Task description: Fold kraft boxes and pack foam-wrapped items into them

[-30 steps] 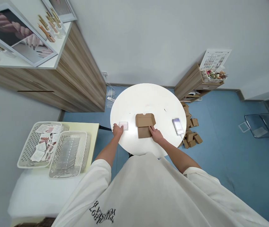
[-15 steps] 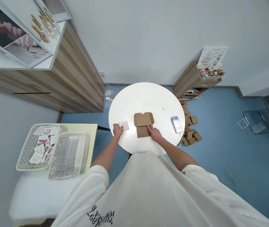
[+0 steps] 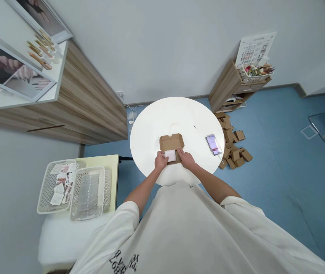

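A small brown cardboard box lies open on the round white table, its lid flap raised toward the far side. My left hand is closed on a small white packet and holds it over the near part of the box. My right hand rests on the box's near right edge with its fingers pressed down on the cardboard.
A phone lies at the table's right edge. Several small brown boxes are piled on the blue floor to the right. Two white baskets stand on a low table at my left. A wooden cabinet stands behind them.
My left hand has carried the white packet from the table's left edge rightward onto the open box. My right hand stays on the box. The view has shifted.
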`<state>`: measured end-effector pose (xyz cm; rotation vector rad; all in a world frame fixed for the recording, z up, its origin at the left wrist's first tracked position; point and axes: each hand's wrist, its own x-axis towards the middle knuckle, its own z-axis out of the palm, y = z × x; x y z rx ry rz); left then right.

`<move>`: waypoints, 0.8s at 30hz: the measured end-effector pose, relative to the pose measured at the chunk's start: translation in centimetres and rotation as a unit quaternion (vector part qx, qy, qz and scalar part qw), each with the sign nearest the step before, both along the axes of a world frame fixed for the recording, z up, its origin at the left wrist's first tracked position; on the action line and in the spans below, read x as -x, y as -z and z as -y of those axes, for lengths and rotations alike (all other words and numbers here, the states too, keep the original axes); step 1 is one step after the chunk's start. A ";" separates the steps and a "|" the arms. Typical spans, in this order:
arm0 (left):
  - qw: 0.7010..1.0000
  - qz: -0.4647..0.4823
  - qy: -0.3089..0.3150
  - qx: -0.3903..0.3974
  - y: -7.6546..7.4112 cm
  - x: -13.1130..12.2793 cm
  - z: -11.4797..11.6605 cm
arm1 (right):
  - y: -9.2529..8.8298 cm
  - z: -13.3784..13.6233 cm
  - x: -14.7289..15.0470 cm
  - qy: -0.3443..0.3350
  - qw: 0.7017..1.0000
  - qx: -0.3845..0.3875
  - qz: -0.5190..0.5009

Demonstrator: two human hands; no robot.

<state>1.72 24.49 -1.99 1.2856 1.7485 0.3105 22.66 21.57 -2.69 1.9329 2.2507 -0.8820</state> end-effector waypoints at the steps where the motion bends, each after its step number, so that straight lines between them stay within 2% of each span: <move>1: 1.000 -0.024 0.019 0.008 0.1 -0.7 -0.1 | 0.0 0.0 -0.1 0.001 1.000 -0.002 0.000; 7: 0.988 -0.111 0.108 0.028 0.7 -3.7 -0.5 | -0.3 -0.1 -0.3 -0.015 0.999 0.001 0.035; 10: 0.975 -0.150 0.166 -0.010 0.4 -4.3 -0.4 | -0.5 -0.1 -0.3 -0.031 0.998 -0.005 0.063; 14: 0.927 -0.205 0.303 -0.083 -0.3 -4.2 0.2 | -0.7 0.0 -0.3 -0.054 0.994 -0.011 0.096; 16: 0.896 -0.207 0.383 -0.090 -0.5 -4.0 0.4 | -0.9 0.0 -0.3 -0.061 0.992 -0.012 0.106; 18: 0.877 -0.200 0.429 -0.086 -0.7 -3.6 0.5 | -1.0 0.0 -0.2 -0.065 0.992 -0.010 0.112; 21: 0.880 -0.175 0.433 -0.088 -0.7 -3.0 0.6 | -1.3 0.1 -0.2 -0.060 0.993 -0.006 0.102; 24: 0.913 -0.103 0.380 -0.110 -0.6 -2.1 0.5 | -1.6 0.6 -0.5 -0.044 0.997 -0.015 0.056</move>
